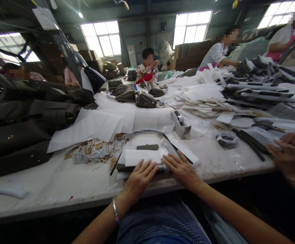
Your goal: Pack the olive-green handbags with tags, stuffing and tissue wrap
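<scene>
In front of me at the table's edge lies a dark green handbag (147,147), mostly covered by white foam sheet (141,157). A thin dark strap curves around its far side. My left hand (142,174) rests flat on the sheet's near edge, fingers stretched out. To its right, my right hand (181,169) lies with fingers spread over the bag's wrapped right side. Neither hand is closed around anything. Beyond the bag stands a grey tape dispenser (181,125). Left of the bag is a heap of tags with white strings (99,150).
Dark bags (15,135) are piled at the left. White foam sheets (94,123) fan out behind the tags. Wrapped bags (259,93) are stacked at the right, near a coiled strap (226,139). A co-worker's hands (287,152) work close on my right. Other people sit or stand farther back.
</scene>
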{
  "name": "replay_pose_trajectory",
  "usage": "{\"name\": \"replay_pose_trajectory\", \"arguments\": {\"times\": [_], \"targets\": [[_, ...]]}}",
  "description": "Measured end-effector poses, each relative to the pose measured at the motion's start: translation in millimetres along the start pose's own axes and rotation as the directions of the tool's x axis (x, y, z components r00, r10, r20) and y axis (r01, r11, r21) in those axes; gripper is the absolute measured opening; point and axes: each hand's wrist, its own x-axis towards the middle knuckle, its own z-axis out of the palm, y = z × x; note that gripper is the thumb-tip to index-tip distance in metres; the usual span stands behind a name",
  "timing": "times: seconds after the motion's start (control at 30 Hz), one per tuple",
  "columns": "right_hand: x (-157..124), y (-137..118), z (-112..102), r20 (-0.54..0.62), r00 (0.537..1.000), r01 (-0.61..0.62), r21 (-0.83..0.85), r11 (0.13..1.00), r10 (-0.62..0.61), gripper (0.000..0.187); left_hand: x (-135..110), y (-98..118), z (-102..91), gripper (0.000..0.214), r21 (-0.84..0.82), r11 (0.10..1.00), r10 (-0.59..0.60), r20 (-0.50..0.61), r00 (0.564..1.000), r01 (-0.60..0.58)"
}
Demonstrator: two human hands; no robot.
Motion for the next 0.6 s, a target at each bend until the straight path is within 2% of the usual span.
{"name": "replay_pose_trajectory", "arguments": {"times": [0.13,0.2,0.23,0.27,0.3,0.33,0.4,0.43,0.47,0.5,0.53,0.6], "targets": [[8,21,-9,-0.06,0.998,-0.033,-0.017,0.999,0.032,0.052,-12,-22,-16.4,0.052,0.149,0.988,-0.047,0.07,0.996,0.036],[7,19,-15,-0.109,0.983,-0.135,0.132,0.982,0.15,0.044,-15,-29,-14.0,0.054,0.176,0.982,-0.08,0.072,0.994,0.066],[5,14,-16,-0.1,0.965,-0.209,0.263,0.942,0.242,0.037,-16,-32,-10.4,0.054,0.176,0.981,-0.092,0.065,0.994,0.079],[3,5,-16,-0.04,0.939,-0.295,0.416,0.86,0.341,0.03,-18,-34,-5.7,0.054,0.167,0.982,-0.101,0.058,0.993,0.09],[1,-5,-15,0.072,0.901,-0.39,0.571,0.723,0.429,0.025,-19,-36,-0.5,0.054,0.15,0.983,-0.111,0.052,0.993,0.102],[1,-16,-12,0.217,0.845,-0.484,0.697,0.529,0.488,0.021,-21,-38,4.7,0.054,0.126,0.985,-0.122,0.049,0.991,0.115],[3,-40,-5,0.488,0.71,-0.596,0.8,0.064,0.508,0.024,-25,-40,13.6,0.055,0.068,0.987,-0.147,0.047,0.988,0.144],[7,-50,-1,0.571,0.652,-0.583,0.798,-0.151,0.499,0.029,-27,-41,17.0,0.055,0.04,0.987,-0.158,0.044,0.986,0.156],[11,-60,3,0.619,0.608,-0.526,0.783,-0.332,0.497,0.033,-29,-41,19.5,0.055,0.015,0.986,-0.165,0.04,0.985,0.165],[16,-68,7,0.646,0.57,-0.441,0.762,-0.475,0.507,0.037,-30,-41,21.4,0.055,-0.005,0.985,-0.171,0.03,0.985,0.171],[21,-74,10,0.666,0.536,-0.345,0.734,-0.585,0.519,0.039,-32,-41,22.7,0.055,-0.02,0.984,-0.175,0.015,0.984,0.176],[31,-82,17,0.708,0.467,-0.166,0.659,-0.733,0.53,0.038,-33,-41,23.6,0.053,-0.044,0.982,-0.187,-0.025,0.982,0.186]]}}
